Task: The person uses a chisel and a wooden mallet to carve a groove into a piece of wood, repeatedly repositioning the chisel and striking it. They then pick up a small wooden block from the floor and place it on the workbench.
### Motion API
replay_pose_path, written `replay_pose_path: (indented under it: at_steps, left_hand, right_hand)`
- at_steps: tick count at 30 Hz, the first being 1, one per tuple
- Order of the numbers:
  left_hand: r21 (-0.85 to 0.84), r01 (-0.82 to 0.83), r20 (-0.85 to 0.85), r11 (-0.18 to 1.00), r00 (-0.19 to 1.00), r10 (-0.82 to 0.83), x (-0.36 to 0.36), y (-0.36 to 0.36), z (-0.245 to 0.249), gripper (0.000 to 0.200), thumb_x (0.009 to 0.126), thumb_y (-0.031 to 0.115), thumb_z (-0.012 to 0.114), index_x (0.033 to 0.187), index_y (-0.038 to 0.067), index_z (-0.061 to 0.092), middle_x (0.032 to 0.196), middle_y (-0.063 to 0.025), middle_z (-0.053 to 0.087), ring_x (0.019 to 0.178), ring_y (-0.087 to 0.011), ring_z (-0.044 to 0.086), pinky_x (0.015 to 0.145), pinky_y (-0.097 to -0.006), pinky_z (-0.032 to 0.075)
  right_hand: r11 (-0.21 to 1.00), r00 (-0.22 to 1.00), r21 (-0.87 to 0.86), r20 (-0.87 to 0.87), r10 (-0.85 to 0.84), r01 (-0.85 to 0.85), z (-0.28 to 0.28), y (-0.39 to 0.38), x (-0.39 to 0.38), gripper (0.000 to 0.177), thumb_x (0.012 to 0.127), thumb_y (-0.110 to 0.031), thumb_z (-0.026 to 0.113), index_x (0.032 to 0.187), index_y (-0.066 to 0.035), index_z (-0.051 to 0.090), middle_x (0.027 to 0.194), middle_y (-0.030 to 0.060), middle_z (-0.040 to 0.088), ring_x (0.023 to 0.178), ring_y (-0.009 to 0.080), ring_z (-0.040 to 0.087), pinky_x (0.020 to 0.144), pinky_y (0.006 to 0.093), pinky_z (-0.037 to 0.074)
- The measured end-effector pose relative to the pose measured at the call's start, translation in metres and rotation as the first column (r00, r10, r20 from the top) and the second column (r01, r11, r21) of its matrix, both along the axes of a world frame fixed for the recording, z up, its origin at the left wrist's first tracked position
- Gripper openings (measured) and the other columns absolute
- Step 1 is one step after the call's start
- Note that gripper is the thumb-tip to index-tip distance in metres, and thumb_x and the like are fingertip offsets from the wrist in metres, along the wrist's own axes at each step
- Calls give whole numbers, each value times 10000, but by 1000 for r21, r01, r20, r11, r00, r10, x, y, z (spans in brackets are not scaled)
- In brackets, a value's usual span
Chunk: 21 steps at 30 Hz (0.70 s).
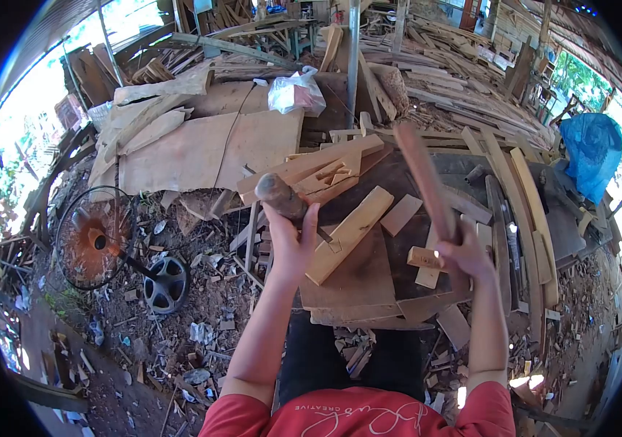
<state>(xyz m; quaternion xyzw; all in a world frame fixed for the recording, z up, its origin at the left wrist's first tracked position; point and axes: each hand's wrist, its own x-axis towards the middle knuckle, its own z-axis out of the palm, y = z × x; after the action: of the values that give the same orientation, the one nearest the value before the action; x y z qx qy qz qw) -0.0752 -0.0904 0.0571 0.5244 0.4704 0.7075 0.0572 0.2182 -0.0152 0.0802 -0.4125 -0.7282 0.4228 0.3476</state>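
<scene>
My left hand (290,239) is closed around a chisel (279,194) with a thick, worn wooden handle. Its thin blade slants down to the right, the tip right at a marked rectangle on a pale wooden block (355,231). That block lies at an angle on a brown board (355,280) in front of my legs. To the right, my right hand (467,253) grips the lower end of a long wooden bar (427,178), raised and slightly blurred. Close to this hand are a small wood block (424,258) and a flat offcut (402,215).
Planks (318,171) are piled behind the block, and long strips (526,211) lie along the right side. A fan (96,237) lies among scraps on the ground at left. Farther back are a white plastic bag (296,93), a metal post (353,58) and a blue sheet (592,154).
</scene>
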Motion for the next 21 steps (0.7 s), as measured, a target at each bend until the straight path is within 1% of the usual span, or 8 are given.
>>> replay_pose_path:
  at_steps: [7, 9, 10, 12, 14, 16, 19, 21]
  left_hand:
    - [-82, 18, -24, 996, 1000, -20, 10, 4, 16, 365, 793, 39, 620, 1039, -9, 354, 886, -105, 515, 811, -183, 509, 742, -287, 413]
    - [-81, -30, -112, 996, 994, 21, 10, 5, 16, 365, 793, 42, 619, 1038, -12, 353, 877, -107, 518, 798, -186, 513, 733, -292, 418]
    - [-26, -66, -227, 997, 972, 59, 7, 8, 8, 371, 794, 47, 619, 1040, -15, 349, 874, -109, 520, 798, -189, 516, 734, -293, 419]
    - [40, -89, -353, 995, 931, 97, 4, 10, 10, 378, 794, 52, 619, 1043, -18, 344, 871, -111, 521, 798, -192, 519, 735, -293, 421]
    - [-28, -24, -59, 999, 998, 22, 9, 7, 15, 377, 793, 60, 621, 1035, -23, 344, 873, -119, 521, 792, -200, 524, 732, -294, 424]
    - [-7, -6, -51, 1000, 999, 6, 13, 6, 17, 365, 794, 60, 620, 1021, -22, 346, 871, -122, 519, 790, -197, 522, 729, -291, 425]
    - [-20, -84, -201, 996, 976, 79, 18, 6, 17, 360, 818, 49, 580, 1093, -20, 358, 965, -114, 500, 870, -175, 506, 779, -272, 406]
    - [-128, 52, -101, 990, 993, -66, 21, 7, 18, 359, 818, 59, 586, 1084, -25, 360, 967, -117, 503, 872, -182, 511, 777, -277, 407]
  right_hand:
    - [959, 684, 91, -683, 257, -270, 130, -29, -54, 503, 664, -330, 676, 989, 7, 491, 749, 95, 557, 572, 234, 566, 583, 311, 485]
    - [918, 963, 306, 175, 206, -253, 141, -32, -65, 518, 670, -347, 664, 1023, -10, 491, 704, 86, 574, 602, 184, 586, 524, 280, 458]
    - [917, 962, 309, 174, 208, -254, 148, -37, -73, 518, 670, -347, 664, 1023, -10, 491, 704, 86, 574, 602, 184, 586, 524, 280, 458]
    - [723, 513, 348, 858, 10, -597, 167, -50, -82, 553, 655, -376, 697, 1025, -14, 503, 719, 69, 592, 655, 202, 595, 567, 302, 471]
    - [729, 596, 409, 803, -2, -548, 191, -52, -76, 576, 653, -379, 701, 1023, 13, 498, 729, 110, 606, 700, 254, 603, 621, 352, 474]
    - [707, 996, 706, 80, -38, -30, 197, -49, -72, 594, 646, -394, 697, 1003, 38, 500, 770, 166, 612, 738, 281, 610, 684, 372, 471]
    - [910, 963, 409, -265, 53, 63, 198, -48, -78, 635, 644, -435, 693, 995, 55, 495, 827, 191, 606, 778, 295, 605, 741, 378, 465]
    - [850, 964, 485, 249, 93, -207, 177, -46, -86, 629, 651, -441, 689, 991, 52, 494, 814, 169, 601, 774, 282, 603, 741, 375, 470]
